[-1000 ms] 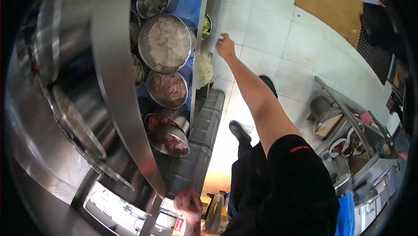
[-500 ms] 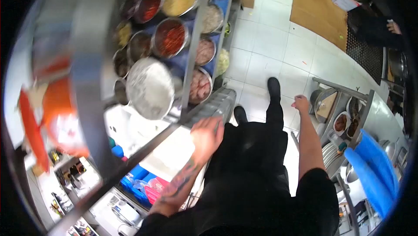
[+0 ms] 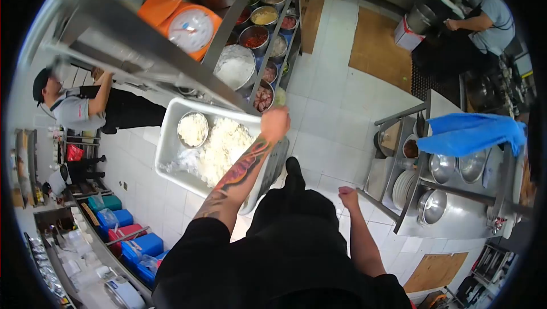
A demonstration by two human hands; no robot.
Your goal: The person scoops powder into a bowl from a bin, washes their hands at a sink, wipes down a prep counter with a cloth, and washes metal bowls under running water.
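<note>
The white tub [image 3: 168, 148] of pale food stands beside the steel rack [image 3: 165, 61], the curled left hand [image 3: 276, 123] at the rack's near end, the right hand [image 3: 348, 196] well apart, both grips indeterminable.

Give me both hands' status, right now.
Left hand: fingers curled near the white tub's rim; grip cannot be told.
Right hand: loosely curled, nothing visible in it; whether fully closed cannot be told.
</note>
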